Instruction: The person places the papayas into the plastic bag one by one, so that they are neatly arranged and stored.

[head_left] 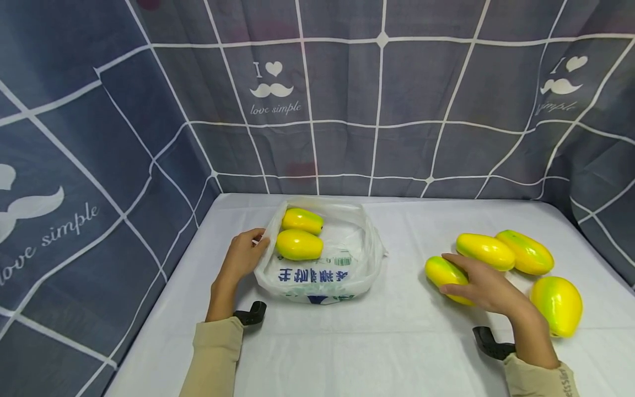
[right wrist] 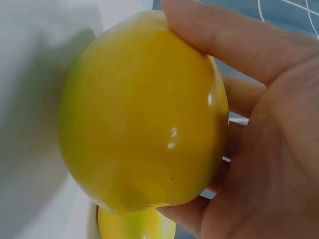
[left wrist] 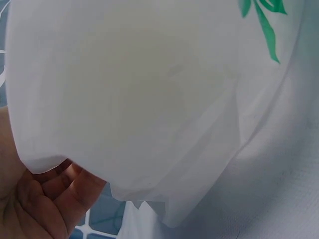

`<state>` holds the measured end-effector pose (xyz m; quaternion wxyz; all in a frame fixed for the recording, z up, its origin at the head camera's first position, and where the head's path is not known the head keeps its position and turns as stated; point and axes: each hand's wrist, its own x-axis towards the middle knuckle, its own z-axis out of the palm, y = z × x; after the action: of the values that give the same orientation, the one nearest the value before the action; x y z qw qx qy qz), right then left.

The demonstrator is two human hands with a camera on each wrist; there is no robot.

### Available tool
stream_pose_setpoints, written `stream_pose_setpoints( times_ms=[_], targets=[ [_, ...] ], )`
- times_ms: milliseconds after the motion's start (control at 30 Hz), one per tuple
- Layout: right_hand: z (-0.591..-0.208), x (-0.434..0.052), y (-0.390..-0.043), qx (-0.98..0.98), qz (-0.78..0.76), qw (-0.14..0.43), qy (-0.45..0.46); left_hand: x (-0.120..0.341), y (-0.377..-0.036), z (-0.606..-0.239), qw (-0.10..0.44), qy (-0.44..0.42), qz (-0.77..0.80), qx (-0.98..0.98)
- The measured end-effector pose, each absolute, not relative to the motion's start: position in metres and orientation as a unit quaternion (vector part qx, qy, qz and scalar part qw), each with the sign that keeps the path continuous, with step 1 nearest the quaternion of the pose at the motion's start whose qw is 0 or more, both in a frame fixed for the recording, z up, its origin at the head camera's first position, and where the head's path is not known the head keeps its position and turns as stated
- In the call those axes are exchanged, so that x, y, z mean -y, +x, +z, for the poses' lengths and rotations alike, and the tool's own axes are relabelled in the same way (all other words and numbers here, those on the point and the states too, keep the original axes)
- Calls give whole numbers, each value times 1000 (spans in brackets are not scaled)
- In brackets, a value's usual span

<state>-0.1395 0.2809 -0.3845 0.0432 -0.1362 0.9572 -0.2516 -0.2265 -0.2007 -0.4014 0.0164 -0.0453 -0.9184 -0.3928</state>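
Note:
A white plastic bag (head_left: pixel 368 248) with blue and green print lies with its mouth spread open on the left of the table. Inside it, at its left side, are two yellow papayas, the nearer papaya (head_left: pixel 300 245) and the farther papaya (head_left: pixel 302 220). My left hand (head_left: pixel 243 255) pinches the bag's left rim; the bag (left wrist: pixel 134 99) hides some fingertips in the left wrist view. On the right, my right hand (head_left: pixel 488 285) grips a yellow-green papaya (head_left: pixel 443 270), thumb on the near side and fingers over the far side. In the right wrist view this papaya (right wrist: pixel 144 114) sits against the fingers.
Behind the right hand lie two more papayas side by side, one papaya (head_left: pixel 485 251) touching the other papaya (head_left: pixel 528 252). Another papaya (head_left: pixel 557 306) rests right of the right wrist. A white cloth covers the table (head_left: pixel 367 353); dark checked curtains (head_left: pixel 342 149) hang behind and at both sides.

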Motion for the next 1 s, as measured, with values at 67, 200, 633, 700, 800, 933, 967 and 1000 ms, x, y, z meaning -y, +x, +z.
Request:
stream_pose_setpoints(
  times_ms=[67,200,633,700,800,933,967,1000],
  targets=[
    [-384,-278,-139,-956,-253,39,-143,201,-226,-402,16,-45,-393,918],
    [-382,-272,-137,-955,-253,35,-151,202,-226,-402,15,-44,-394,918],
    [-375,-238,-135,-946,-260,-15,-193,200,-225,-402,34,-50,-396,916],
    [-373,-232,-134,-947,-256,-21,-190,199,-225,-402,33,-50,-397,916],
    [-369,-225,-133,-949,-255,-34,-185,200,-225,-402,32,-50,-399,915],
    [-366,-220,-132,-945,-268,-55,-182,200,-226,-402,31,-48,-400,915],
    [-366,-220,-132,-942,-273,-61,-184,200,-225,-401,31,-48,-399,915],
    [-366,-219,-131,-940,-276,-68,-186,200,-225,-401,31,-47,-399,915]
  ],
)
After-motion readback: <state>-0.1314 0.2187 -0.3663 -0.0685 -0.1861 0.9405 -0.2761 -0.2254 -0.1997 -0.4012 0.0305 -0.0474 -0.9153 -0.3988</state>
